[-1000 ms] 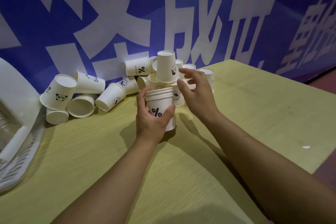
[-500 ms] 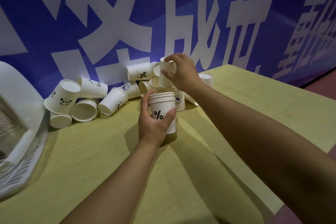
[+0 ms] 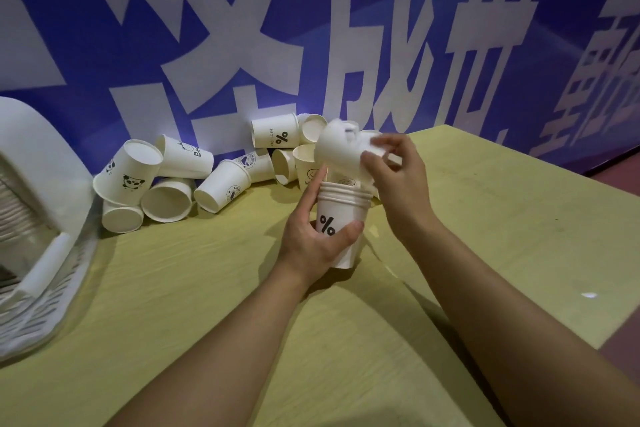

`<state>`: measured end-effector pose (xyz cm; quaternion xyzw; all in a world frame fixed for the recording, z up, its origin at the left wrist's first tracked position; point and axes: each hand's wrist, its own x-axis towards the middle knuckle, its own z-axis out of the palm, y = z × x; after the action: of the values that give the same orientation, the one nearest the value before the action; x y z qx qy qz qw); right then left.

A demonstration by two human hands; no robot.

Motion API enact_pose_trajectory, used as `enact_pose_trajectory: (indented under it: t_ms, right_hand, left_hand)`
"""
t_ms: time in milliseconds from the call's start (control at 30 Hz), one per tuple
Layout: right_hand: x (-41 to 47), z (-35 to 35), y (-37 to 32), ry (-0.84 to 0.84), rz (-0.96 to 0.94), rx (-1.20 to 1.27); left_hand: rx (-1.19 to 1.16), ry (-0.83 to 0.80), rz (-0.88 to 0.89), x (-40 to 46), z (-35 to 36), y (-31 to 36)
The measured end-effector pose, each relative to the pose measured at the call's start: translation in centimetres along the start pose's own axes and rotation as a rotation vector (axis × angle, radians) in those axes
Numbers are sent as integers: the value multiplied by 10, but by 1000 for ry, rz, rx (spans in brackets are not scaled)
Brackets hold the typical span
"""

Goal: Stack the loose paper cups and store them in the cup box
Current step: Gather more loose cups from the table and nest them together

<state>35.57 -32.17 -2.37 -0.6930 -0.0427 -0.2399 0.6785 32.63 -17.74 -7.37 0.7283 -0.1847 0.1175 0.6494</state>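
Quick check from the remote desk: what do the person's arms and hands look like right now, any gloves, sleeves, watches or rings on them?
Both forearms are bare up to the frame edge: no sleeves show. The left hand and right hand wear no gloves, and no watch, band or ring is visible on either wrist or on the fingers that show.

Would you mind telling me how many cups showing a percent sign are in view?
2. One is the outer cup of the stack in the left hand; the other cup lies on its side by the banner. More may be hidden.
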Motion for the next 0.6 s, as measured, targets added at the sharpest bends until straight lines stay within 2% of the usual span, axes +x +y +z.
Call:
enact_pose_trajectory:
  t_ms: [133, 300, 400, 600]
  right_hand:
    - [-7, 0, 5, -39, 36, 87]
    - [-6, -1, 9, -133, 105, 20]
    - [-7, -4, 8, -162, 67, -6]
    - [-6, -4, 13, -93, -48, -166]
  left_hand:
    - [-4, -19, -6, 0, 1, -1]
    - [2, 44, 16, 0, 2, -1]
    - [20, 70, 27, 0, 3, -2]
    - [14, 165, -5, 1, -1, -5]
